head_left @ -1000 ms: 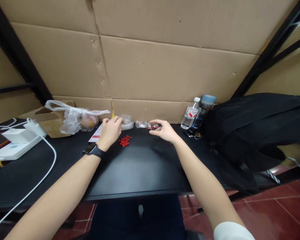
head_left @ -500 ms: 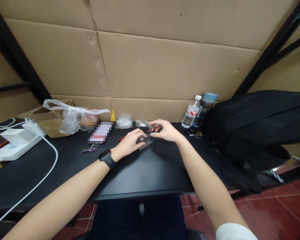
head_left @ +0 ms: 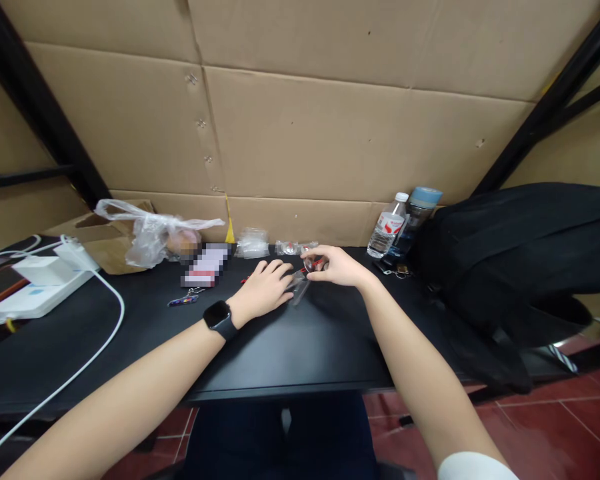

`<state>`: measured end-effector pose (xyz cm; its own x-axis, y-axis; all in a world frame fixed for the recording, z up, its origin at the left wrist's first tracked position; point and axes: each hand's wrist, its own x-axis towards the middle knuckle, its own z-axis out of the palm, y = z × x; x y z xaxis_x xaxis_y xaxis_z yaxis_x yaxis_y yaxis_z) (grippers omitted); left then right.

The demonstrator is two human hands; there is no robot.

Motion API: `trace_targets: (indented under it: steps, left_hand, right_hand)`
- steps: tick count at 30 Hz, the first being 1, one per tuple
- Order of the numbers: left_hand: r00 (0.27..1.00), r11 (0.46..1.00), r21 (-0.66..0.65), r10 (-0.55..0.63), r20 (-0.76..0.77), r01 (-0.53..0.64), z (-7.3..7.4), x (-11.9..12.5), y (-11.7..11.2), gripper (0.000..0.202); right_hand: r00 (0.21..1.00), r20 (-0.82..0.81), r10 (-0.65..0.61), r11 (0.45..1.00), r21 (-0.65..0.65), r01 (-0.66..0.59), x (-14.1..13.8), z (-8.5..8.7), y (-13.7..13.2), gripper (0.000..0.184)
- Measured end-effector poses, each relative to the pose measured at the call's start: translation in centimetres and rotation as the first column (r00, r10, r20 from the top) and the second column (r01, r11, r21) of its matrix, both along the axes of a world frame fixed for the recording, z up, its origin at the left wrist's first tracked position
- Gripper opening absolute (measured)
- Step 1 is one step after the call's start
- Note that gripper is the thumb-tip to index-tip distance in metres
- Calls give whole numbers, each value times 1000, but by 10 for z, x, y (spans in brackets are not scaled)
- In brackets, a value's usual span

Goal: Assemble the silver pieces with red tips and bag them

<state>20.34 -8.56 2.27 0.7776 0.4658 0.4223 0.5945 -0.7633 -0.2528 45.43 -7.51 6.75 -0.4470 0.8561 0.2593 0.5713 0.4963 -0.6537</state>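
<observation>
My right hand is closed, thumb and fingertips pinching the edges of a small round shiny thing with red parts; its exact kind is not clear. To its left, my left hand lies palm down with fingers spread, wearing a black watch. A small clear plastic bag lies on the black table by the left fingertips, and touching is hard to tell. Something small and red shows behind the left hand, mostly hidden. Small clear packets with round contents sit behind both hands.
A stack of clear bags, a blurred-out card and a plastic carrier bag are at the back left. A power strip trails a white cable. Bottles and a black backpack stand right. Cardboard walls the back.
My left hand has opened from a curled pose to flat, spread fingers, coming off the clear bag it was around. My right hand keeps the round thing, almost unmoved. The view has shifted slightly.
</observation>
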Motion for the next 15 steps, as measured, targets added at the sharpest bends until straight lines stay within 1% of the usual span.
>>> trace_targets:
  steps: [2, 5, 7, 9, 15]
  left_hand:
    - [999, 992, 122, -18, -43, 23, 3, 7, -10, 24]
    - [994, 977, 198, -55, -90, 72, 1, 18, -20, 21]
    - [994, 976, 202, -58, -95, 76, -3, 23, -23, 20]
    - [996, 980, 193, -40, -82, 56, -6, 25, -23, 17]
    - [1000, 992, 123, 5, -29, -1, -3, 19, -21, 14]
  right_hand:
    - [1000, 29, -9, 1000, 13, 9, 1, -2, 1, 49]
    - [998, 56, 2, 1000, 13, -3, 4, -3, 3, 49]
    - [997, 71, 12, 1000, 8, -12, 5, -1, 2, 48]
    - [995, 103, 7, 1000, 7, -8, 6, 2, 0, 47]
    - [945, 327, -11, 999, 53, -6, 8, 11, -7, 47]
